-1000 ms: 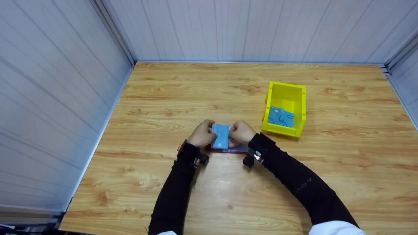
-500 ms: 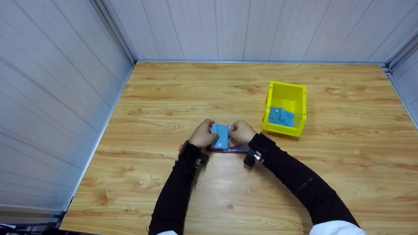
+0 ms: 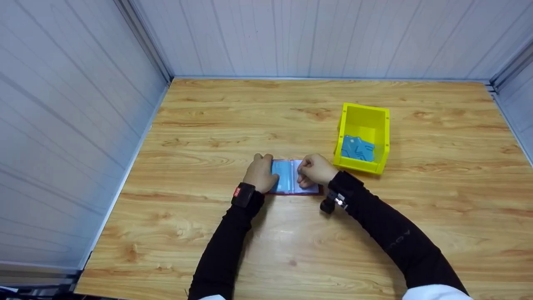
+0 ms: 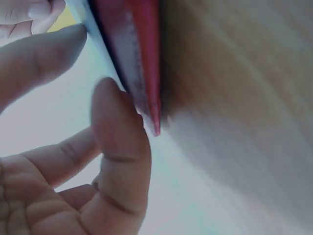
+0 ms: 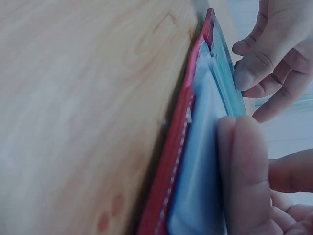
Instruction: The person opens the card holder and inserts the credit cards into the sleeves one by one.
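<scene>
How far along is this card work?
Done, apparently: a blue card lies on the left side of the open red holder. In hand: the left hand holds its edge; the right hand touches the clear sleeves. Left, perhaps: the cards in the yellow bin.

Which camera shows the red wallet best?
The head view: it shows the red wallet spread open. The left wrist view catches only part of it; the right wrist view shows its stitched edge up close.

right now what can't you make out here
Head view: part of the open holder, behind the right hand.
Head view: much of its left edge, behind the left hand.
Head view: count of blue cards in the yellow bin; they overlap.
Right wrist view: holder's end, cut off by bottom edge.
</scene>
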Demonstrator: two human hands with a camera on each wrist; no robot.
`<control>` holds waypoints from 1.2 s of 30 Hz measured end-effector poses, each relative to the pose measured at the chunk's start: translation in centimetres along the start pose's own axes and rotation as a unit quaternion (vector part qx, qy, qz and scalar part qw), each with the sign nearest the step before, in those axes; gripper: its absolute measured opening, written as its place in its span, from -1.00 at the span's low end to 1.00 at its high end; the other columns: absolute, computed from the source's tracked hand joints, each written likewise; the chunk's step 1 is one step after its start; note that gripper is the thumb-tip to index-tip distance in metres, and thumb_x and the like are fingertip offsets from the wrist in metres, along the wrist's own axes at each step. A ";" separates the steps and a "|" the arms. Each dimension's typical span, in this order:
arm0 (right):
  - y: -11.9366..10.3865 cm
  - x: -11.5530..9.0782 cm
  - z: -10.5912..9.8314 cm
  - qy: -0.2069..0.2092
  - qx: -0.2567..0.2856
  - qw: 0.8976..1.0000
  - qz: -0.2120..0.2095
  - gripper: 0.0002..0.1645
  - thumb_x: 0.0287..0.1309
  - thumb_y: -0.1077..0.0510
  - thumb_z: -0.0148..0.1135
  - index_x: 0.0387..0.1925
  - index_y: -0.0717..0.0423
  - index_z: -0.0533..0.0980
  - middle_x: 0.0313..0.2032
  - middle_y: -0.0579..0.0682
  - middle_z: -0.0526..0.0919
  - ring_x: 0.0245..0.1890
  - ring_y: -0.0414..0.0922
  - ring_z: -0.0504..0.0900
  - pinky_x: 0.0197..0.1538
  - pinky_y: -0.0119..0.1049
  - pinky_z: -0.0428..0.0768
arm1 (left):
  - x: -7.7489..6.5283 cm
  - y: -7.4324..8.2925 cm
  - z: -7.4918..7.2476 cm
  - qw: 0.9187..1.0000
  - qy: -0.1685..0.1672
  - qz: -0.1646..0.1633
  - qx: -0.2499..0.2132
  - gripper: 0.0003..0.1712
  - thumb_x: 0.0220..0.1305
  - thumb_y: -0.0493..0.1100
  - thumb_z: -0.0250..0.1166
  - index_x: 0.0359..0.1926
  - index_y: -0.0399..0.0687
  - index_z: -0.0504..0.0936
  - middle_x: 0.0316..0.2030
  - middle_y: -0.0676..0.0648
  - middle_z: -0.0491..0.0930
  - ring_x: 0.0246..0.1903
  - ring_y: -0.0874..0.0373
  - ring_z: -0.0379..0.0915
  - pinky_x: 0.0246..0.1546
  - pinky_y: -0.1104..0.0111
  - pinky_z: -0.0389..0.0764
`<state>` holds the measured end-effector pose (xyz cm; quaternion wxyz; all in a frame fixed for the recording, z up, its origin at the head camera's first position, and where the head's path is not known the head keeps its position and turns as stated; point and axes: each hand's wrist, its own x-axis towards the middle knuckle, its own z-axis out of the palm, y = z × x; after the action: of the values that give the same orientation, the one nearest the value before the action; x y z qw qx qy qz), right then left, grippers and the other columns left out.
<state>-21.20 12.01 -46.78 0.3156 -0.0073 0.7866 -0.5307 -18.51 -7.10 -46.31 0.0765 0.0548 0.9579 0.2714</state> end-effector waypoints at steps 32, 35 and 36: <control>-5.2 -3.4 -13.0 0.252 -0.327 0.910 -0.035 -0.66 0.30 0.19 -0.02 -0.10 0.40 0.50 -0.15 0.37 0.60 -0.34 0.14 0.49 -0.13 -0.01 0.52 | -1.7 1.6 1.4 0.988 -0.071 0.067 0.116 0.04 0.09 0.18 0.43 0.43 -0.31 0.24 0.45 -0.34 0.14 0.44 -0.32 0.03 0.44 0.07 0.20; -4.8 -2.4 -13.2 0.239 -0.347 0.907 -0.012 -0.75 0.23 0.24 0.00 -0.54 0.25 0.44 -0.60 0.09 0.44 -0.61 -0.06 0.31 -0.45 -0.24 0.38 | -1.7 1.6 1.4 0.988 -0.073 0.070 0.115 0.03 0.09 0.17 0.43 0.42 -0.31 0.24 0.44 -0.35 0.15 0.44 -0.32 0.03 0.44 0.07 0.21; -4.7 -2.2 -13.2 0.233 -0.355 0.906 -0.009 -0.70 0.22 0.24 0.02 -0.64 0.17 0.37 -0.67 0.00 0.31 -0.65 -0.10 0.24 -0.49 -0.28 0.30 | -1.7 1.7 1.4 0.988 -0.075 0.071 0.113 0.03 0.10 0.16 0.43 0.42 -0.32 0.24 0.44 -0.35 0.15 0.44 -0.32 0.02 0.44 0.07 0.20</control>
<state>-27.60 21.69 -38.63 0.0952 -0.0025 0.9738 -0.2064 -16.53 -5.21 -46.40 0.1217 0.1507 0.9677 0.1612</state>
